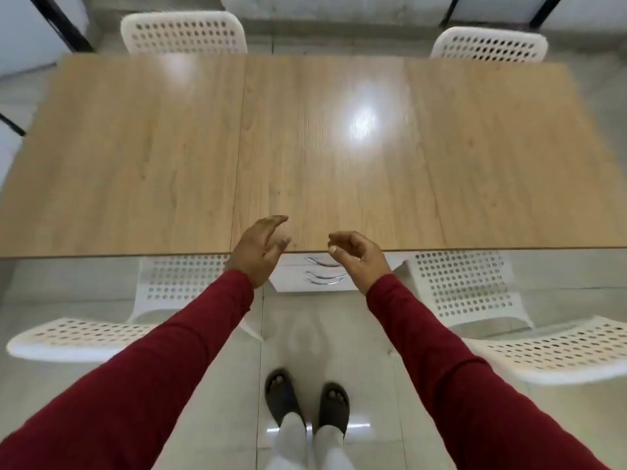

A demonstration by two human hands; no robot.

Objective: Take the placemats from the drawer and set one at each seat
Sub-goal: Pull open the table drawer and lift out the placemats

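The white drawer unit stands under the near edge of the table, its drawers closed. Both hands hover over this edge, just above the drawers: left hand and right hand are relaxed, holding nothing.

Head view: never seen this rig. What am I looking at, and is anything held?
There is no machine here. A person wears one wide-angle camera on the head, looking forward and down, so you see their own arms in red sleeves. The left hand and right hand hover at the near edge of a wooden table, fingers loosely curled, holding nothing. Just below them, under the table edge, is a white drawer unit with three curved metal handles, all drawers closed. Four white perforated chairs stand around the table, two far and two near. No placemats show yet.
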